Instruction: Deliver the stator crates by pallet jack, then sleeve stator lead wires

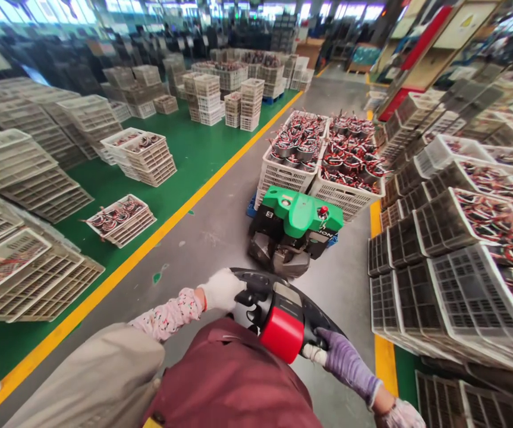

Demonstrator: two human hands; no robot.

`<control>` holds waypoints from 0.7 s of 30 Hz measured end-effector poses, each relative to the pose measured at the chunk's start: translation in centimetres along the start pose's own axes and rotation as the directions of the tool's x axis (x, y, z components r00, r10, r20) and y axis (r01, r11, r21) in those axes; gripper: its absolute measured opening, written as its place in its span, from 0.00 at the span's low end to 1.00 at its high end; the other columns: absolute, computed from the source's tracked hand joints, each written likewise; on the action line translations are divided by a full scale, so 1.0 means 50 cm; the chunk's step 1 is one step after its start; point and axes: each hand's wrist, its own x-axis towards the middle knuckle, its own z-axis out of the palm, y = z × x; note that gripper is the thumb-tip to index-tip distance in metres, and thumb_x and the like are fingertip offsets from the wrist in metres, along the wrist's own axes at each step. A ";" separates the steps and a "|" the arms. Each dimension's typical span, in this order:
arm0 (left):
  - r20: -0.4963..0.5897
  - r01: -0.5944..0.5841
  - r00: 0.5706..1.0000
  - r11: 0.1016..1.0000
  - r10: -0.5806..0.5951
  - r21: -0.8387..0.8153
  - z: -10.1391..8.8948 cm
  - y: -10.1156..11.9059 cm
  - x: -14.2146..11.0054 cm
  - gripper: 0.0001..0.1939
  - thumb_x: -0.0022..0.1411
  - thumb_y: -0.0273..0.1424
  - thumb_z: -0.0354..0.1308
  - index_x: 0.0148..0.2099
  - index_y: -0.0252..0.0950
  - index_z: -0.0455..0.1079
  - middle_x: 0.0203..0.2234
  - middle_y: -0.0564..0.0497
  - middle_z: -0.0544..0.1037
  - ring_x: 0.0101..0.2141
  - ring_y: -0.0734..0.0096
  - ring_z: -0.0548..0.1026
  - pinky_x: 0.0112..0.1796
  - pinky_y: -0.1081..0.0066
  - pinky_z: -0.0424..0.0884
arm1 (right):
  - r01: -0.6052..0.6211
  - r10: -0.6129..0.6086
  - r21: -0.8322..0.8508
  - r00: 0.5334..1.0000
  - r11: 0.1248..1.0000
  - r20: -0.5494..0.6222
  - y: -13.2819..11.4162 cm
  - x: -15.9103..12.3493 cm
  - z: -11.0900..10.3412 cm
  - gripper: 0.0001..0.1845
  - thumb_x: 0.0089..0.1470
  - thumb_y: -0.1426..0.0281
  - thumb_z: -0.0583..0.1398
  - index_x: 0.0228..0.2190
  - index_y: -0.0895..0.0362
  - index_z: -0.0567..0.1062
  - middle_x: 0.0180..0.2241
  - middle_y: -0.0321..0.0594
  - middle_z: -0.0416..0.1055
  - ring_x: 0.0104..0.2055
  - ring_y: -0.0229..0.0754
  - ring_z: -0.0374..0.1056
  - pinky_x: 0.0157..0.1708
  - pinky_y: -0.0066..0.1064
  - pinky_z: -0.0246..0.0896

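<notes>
Room [158, 35], 12 o'clock: hall with bright windows, far equipment blurred past identifying. Floor [211, 238]: grey lane, green areas at either side, yellow lines [173, 220] between. Stacks [461, 291], 3 to 4 o'clock: pale crates of wired parts, cut off by the frame. Stacks [28, 172], 9 o'clock: similar, outermost cut off. Loaded crates [285, 175], 2 o'clock: heaped with red- and black-wired parts [349, 148], lower layers hidden. Apron [233, 380], 6 o'clock: dark red, cut off below. Truck [298, 214], just off centre toward 3 o'clock: green top, directly before the loaded crates. Handle [287, 303], 5 o'clock: black, red end. Right hand [345, 356], 5 o'clock: purple glove, gripping handle, fingers partly hidden. Left hand [223, 290], 7 o'clock: white glove, closed on handle's other side, fingertips obscured.
</notes>
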 end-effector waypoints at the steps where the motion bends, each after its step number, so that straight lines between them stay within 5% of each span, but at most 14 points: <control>1: -0.013 -0.015 1.000 1.000 0.015 -0.008 0.006 0.004 -0.015 0.11 0.54 0.30 0.58 0.40 0.38 0.76 0.31 0.47 0.81 0.36 0.58 0.80 0.42 0.63 0.71 | -0.007 0.007 0.008 1.000 1.000 0.000 0.000 -0.013 0.013 0.32 0.36 0.42 0.65 0.29 0.58 0.75 0.28 0.41 0.73 0.30 0.43 0.64 0.32 0.32 0.61; 10: 0.008 -0.054 0.998 0.998 0.054 -0.022 0.085 0.042 -0.150 0.12 0.51 0.30 0.59 0.40 0.38 0.76 0.32 0.46 0.81 0.38 0.57 0.79 0.48 0.61 0.71 | -0.042 0.032 0.201 0.998 0.979 0.051 -0.018 -0.147 0.125 0.32 0.34 0.43 0.66 0.28 0.58 0.71 0.27 0.40 0.72 0.29 0.40 0.63 0.31 0.30 0.60; 21: 0.026 -0.031 0.999 0.999 0.032 -0.030 0.131 0.094 -0.329 0.12 0.55 0.33 0.57 0.41 0.38 0.76 0.35 0.44 0.82 0.40 0.53 0.80 0.46 0.59 0.72 | -0.016 0.012 0.148 1.000 0.989 0.026 -0.056 -0.287 0.259 0.31 0.34 0.43 0.68 0.24 0.57 0.68 0.23 0.35 0.66 0.26 0.36 0.55 0.26 0.28 0.53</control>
